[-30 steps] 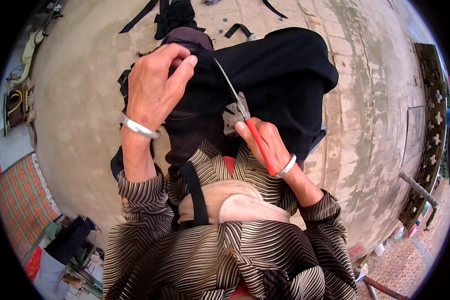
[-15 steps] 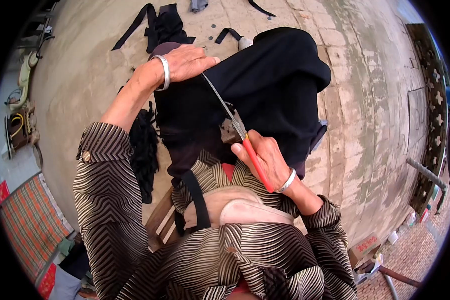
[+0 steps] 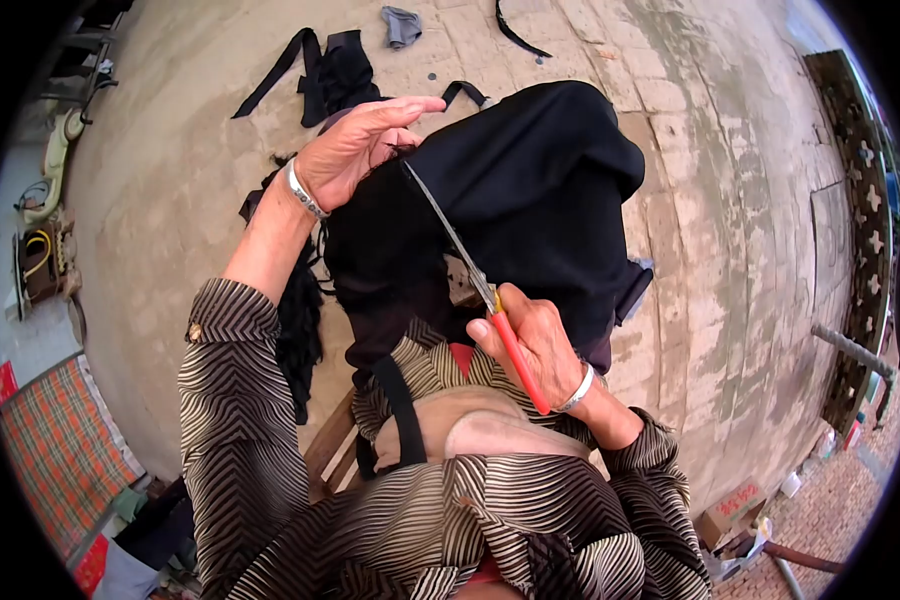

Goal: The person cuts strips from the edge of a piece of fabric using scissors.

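Note:
A large piece of black cloth [image 3: 530, 170] is draped over my lap and knees. My right hand [image 3: 540, 335] is closed around the red handles of a pair of scissors [image 3: 460, 240]. Their long blades look shut and lie across the cloth, tips up and to the left. Close to those tips, my left hand [image 3: 355, 155] is turned with its palm inward at the cloth's upper left edge. Its upper finger is stretched out and the lower fingers bend a little. Small dark shreds show beside them; whether the fingers touch these I cannot tell.
Black cloth strips and scraps [image 3: 340, 75] lie on the paved floor ahead, with a grey scrap [image 3: 402, 27] beyond. A heap of black shreds [image 3: 295, 340] is at my left. A plaid cloth [image 3: 65, 450] and a cardboard box [image 3: 732, 512] stand farther out.
My left hand has turned from palm down on the cloth to palm inward, its fingers loosening. The scissors have shifted slightly down in view, still in my right hand.

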Available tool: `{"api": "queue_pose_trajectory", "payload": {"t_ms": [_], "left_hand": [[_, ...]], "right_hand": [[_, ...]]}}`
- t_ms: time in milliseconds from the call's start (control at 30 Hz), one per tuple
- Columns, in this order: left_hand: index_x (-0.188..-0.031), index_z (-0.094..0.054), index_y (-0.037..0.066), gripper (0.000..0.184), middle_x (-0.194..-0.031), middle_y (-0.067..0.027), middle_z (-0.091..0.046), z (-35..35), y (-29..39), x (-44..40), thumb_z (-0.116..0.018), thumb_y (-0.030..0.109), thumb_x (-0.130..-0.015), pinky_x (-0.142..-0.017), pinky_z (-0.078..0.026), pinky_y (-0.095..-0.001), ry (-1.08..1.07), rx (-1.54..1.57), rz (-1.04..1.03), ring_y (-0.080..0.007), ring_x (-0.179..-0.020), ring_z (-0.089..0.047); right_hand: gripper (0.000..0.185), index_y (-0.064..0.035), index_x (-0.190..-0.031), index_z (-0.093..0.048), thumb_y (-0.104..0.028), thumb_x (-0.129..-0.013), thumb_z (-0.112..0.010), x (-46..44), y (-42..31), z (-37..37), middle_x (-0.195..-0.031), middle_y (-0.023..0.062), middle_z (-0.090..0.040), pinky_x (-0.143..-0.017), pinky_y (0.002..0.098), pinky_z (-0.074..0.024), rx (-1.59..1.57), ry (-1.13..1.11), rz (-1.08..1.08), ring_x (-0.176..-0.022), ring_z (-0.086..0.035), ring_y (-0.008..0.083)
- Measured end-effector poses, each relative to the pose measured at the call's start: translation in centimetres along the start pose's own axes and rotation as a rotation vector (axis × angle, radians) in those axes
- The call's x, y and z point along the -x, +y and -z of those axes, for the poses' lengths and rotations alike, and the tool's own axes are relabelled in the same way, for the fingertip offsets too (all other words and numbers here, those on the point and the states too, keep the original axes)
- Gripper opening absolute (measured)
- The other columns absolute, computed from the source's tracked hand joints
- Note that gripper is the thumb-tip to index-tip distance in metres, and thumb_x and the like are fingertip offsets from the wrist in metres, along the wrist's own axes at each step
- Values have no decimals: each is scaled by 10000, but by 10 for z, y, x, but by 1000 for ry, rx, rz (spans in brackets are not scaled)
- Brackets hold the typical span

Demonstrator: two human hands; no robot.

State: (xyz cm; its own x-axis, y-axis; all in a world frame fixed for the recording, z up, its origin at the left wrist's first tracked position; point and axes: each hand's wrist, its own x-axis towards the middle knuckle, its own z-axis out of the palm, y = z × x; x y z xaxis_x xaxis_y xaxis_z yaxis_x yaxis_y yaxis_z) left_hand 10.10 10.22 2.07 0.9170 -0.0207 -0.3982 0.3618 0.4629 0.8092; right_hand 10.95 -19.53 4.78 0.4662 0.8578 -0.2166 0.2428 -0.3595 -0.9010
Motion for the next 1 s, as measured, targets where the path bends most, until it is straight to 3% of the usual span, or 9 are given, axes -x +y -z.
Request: {"api": "queue_pose_trajectory", "payload": {"t_ms": [167, 367, 400, 500, 633, 667, 800, 900, 1000], "left_hand": [[-1472, -273, -5, 807, -1189, -133, -621, -20, 19, 21, -649, 50, -759, -977, -447, -243, 17, -134, -263, -150, -1079, -609], [-1450, -337, -16, 782, -1348, -109, -517, -30, 30, 43, -631, 26, -727, -1085, -333, -287, 176, -468, -545, -176, -1268, -463], [-1439, -369, -3, 718, -1363, -127, -501, -26, 22, 44, -544, -96, -748, -1040, -373, -288, 206, -461, -541, -161, -1238, -464], [-1439, -363, -10, 755, -1354, -146, -495, -7, -13, 48, -625, -4, -731, -1028, -379, -308, 324, -258, -249, -197, -1258, -458], [-1274, -476, -22, 513, -1024, -76, -624, 5, -40, 64, -640, 20, -789, -911, -431, -258, 647, -76, -155, -142, -974, -583], [-1093, -563, 8, 312, -863, -1, -611, 1, -42, 69, -678, 86, -813, -872, -430, -237, 683, -11, -101, -80, -858, -569], [-855, -652, 70, 146, -836, 31, -614, 11, -46, 76, -721, 196, -830, -812, -461, -221, 463, 16, 80, -45, -824, -568], [-846, -654, 65, 165, -865, 21, -637, -15, -28, 71, -718, 216, -836, -864, -450, -231, 455, 395, 185, -54, -875, -581], [-854, -655, 61, 164, -958, -15, -672, -5, -38, 57, -691, 221, -853, -946, -420, -260, 456, 355, 50, -82, -935, -591]], "right_hand": [[462, -12, -728, -396, -377, -937, -586, -7, -10, 1, -498, 125, -537, -484, 349, -442, -50, 2, 45, -487, -575, 315], [476, -17, -705, -385, -379, -934, -592, -16, -17, -1, -493, 127, -527, -485, 350, -433, -37, -13, 20, -475, -553, 321], [486, -14, -692, -385, -381, -932, -595, -18, -8, -6, -492, 136, -519, -491, 356, -435, 27, -16, 18, -476, -547, 335], [508, 2, -666, -411, -394, -928, -593, -14, 5, -15, -502, 176, -512, -518, 386, -448, 110, -46, -38, -500, -552, 376], [504, 18, -685, -460, -406, -922, -591, -3, 11, -21, -530, 194, -544, -539, 411, -456, 99, -142, -87, -535, -585, 381], [502, 17, -685, -458, -405, -922, -592, -3, 10, -22, -528, 191, -544, -535, 407, -455, 111, -139, -86, -529, -582, 379], [500, 14, -690, -445, -404, -916, -601, -8, -2, -16, -512, 196, -519, -525, 403, -447, 56, -144, -95, -516, -568, 383], [499, 12, -692, -427, -397, -913, -608, -6, -4, -12, -521, 210, -496, -511, 403, -428, 136, -153, -72, -521, -550, 393], [490, 12, -696, -415, -381, -913, -610, 0, -6, -11, -537, 219, -477, -498, 406, -407, 82, -138, -57, -533, -532, 407]]}}
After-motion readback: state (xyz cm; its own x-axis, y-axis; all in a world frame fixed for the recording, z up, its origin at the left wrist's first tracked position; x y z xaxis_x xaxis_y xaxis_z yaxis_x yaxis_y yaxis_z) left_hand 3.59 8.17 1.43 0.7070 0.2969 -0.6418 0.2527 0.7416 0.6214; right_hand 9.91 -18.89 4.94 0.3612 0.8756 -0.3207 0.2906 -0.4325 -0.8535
